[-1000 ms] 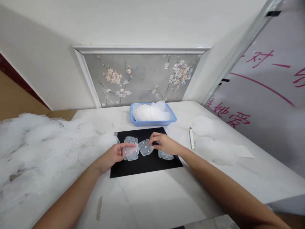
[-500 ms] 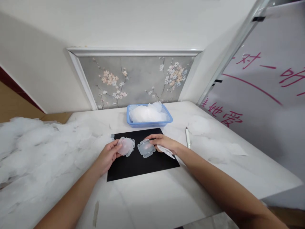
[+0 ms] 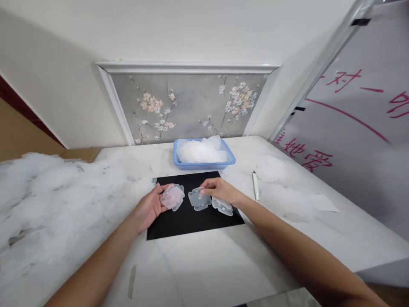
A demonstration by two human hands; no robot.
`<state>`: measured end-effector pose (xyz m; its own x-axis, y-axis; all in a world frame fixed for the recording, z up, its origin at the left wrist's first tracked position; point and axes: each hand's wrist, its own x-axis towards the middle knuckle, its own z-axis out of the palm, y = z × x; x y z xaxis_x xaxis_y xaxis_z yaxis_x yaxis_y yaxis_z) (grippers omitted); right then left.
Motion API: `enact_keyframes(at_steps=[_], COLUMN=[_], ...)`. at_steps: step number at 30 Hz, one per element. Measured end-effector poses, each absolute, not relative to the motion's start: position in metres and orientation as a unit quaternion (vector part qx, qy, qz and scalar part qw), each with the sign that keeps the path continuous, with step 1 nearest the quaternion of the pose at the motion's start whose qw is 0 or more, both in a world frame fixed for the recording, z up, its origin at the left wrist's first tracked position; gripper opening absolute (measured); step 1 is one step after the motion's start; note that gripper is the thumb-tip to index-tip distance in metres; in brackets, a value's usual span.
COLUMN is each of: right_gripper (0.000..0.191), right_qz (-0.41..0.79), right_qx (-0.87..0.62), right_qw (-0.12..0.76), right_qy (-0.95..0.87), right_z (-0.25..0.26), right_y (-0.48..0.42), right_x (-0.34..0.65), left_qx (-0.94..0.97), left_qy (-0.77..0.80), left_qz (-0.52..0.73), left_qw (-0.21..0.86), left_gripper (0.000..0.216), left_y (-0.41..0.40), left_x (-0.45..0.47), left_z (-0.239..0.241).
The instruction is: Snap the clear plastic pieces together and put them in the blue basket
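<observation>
My left hand (image 3: 149, 209) is turned palm up at the left side of a black mat (image 3: 188, 224). A frosted, see-through plastic piece (image 3: 173, 197) with a notched outline lies across its fingers. Just to the right, my right hand (image 3: 221, 190) pinches a similar clear piece (image 3: 199, 199) between thumb and fingertips. Under that palm is another clear piece (image 3: 223, 207), apparently tucked against the lower fingers, which are hidden. Both hands are over the mat, a small gap between their pieces.
A blue basket (image 3: 204, 166) heaped with white translucent pieces stands behind the mat. A big pile of such pieces (image 3: 64, 204) covers the left side. On the right are a white pen (image 3: 256, 186) and more thin pieces (image 3: 273, 168). A whiteboard (image 3: 348, 128) stands beyond.
My left fingers have spread and turned palm up beneath their piece. The piece under my right palm has tilted flatter, showing more of its face. The view has shifted slightly left.
</observation>
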<state>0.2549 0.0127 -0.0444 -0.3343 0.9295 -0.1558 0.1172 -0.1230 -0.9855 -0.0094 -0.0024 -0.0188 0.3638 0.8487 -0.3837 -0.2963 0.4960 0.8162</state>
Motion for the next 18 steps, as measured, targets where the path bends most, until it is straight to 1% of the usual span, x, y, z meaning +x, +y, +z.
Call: enact_keyframes(at_steps=[4, 7, 9, 14, 16, 18], right_gripper=[0.046, 0.054, 0.055, 0.043, 0.040, 0.037], right_qz=[0.580, 0.594, 0.604, 0.570, 0.566, 0.559], right_qx=[-0.428, -0.417, -0.424, -0.428, -0.412, -0.414], right_qw=[0.356, 0.381, 0.395, 0.410, 0.414, 0.417], right_qy=[-0.595, -0.573, -0.546, -0.569, -0.582, -0.585], right_z=[-0.039, -0.038, -0.042, -0.053, -0.053, -0.051], right_y=[0.009, 0.005, 0.002, -0.003, -0.001, 0.003], right_x=[0.253, 0.244, 0.233, 0.202, 0.200, 0.206], left_qx=[0.326, 0.331, 0.337, 0.365, 0.407, 0.507], left_qy=[0.410, 0.391, 0.378, 0.359, 0.374, 0.414], left_qz=[0.378, 0.372, 0.367, 0.350, 0.348, 0.363], left_qw=[0.763, 0.774, 0.781, 0.784, 0.757, 0.663], left_gripper=[0.044, 0.047, 0.048, 0.049, 0.051, 0.046], left_y=[-0.004, -0.005, -0.007, -0.013, -0.015, -0.014], left_x=[-0.010, -0.009, -0.007, 0.001, 0.003, -0.001], left_z=[-0.020, -0.020, -0.022, -0.024, -0.023, -0.018])
